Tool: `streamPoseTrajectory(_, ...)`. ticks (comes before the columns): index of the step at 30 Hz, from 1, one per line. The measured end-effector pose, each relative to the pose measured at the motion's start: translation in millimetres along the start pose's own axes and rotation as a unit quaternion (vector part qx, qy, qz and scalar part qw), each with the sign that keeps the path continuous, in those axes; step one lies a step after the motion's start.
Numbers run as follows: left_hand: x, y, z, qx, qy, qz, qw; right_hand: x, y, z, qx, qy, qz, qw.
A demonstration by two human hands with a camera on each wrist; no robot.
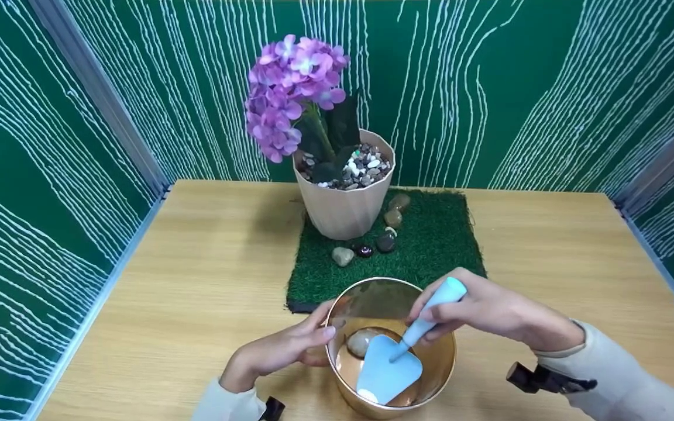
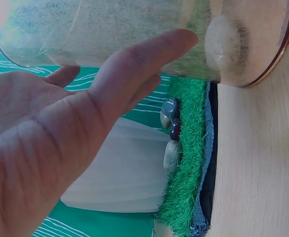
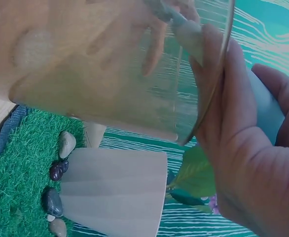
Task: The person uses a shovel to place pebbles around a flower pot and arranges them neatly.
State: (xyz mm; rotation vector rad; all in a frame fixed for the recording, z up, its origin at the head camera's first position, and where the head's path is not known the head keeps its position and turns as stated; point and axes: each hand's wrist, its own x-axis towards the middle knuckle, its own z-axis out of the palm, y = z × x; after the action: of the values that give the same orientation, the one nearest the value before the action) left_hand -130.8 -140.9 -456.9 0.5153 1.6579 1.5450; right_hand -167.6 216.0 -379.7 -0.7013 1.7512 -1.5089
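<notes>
In the head view, an amber, see-through round container (image 1: 344,390) stands upright near the front of the wooden table. My right hand (image 1: 483,310) grips the handle of a light blue trowel (image 1: 389,371) with its fingers curled round it. The flat blade is inside the container, tilted towards the bottom. Beside the blade, a pale smooth stone (image 1: 360,342) lies in the container; the left wrist view shows that stone (image 2: 223,44) through the wall. My left hand (image 1: 284,348) rests against the container's left side, fingers spread and fairly straight along the wall.
Behind the container lies a square of artificial grass (image 1: 436,245). On it stands a pale ribbed pot (image 1: 346,210) of small pebbles with a purple artificial flower (image 1: 290,93). Several larger stones (image 1: 343,256) sit by the pot. Green panels with white lines (image 1: 430,88) enclose the table.
</notes>
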Motion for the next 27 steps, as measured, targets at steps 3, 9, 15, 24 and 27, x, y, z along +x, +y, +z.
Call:
streamPoseTrajectory(3,-0.4,0.7,-0.4,0.0,-0.003,0.005,1.0,-3.2,3.0,-4.3,0.027,0.008,0.004,0.9996)
streamPoseTrajectory(9,0.7,0.7,-0.2,0.0,-0.006,0.008,1.0,-6.8,10.7,-10.7,0.092,0.01,0.012,0.9956)
streamPoseTrajectory(15,-0.5,0.3,-0.6,0.009,0.002,0.004,0.9999,-10.6,12.2,-16.7,0.109,0.023,0.013,0.9936)
streamPoseTrajectory(24,0.0,-5.2,-2.3,0.004,0.002,0.002,1.0,-18.0,7.8,-36.3,0.139,0.045,-0.026,0.9889)
streamPoseTrajectory(27,8.7,-28.3,-15.3,0.014,-0.015,0.01,0.9997,-20.4,5.1,-46.9,0.16,0.051,-0.042,0.9849)
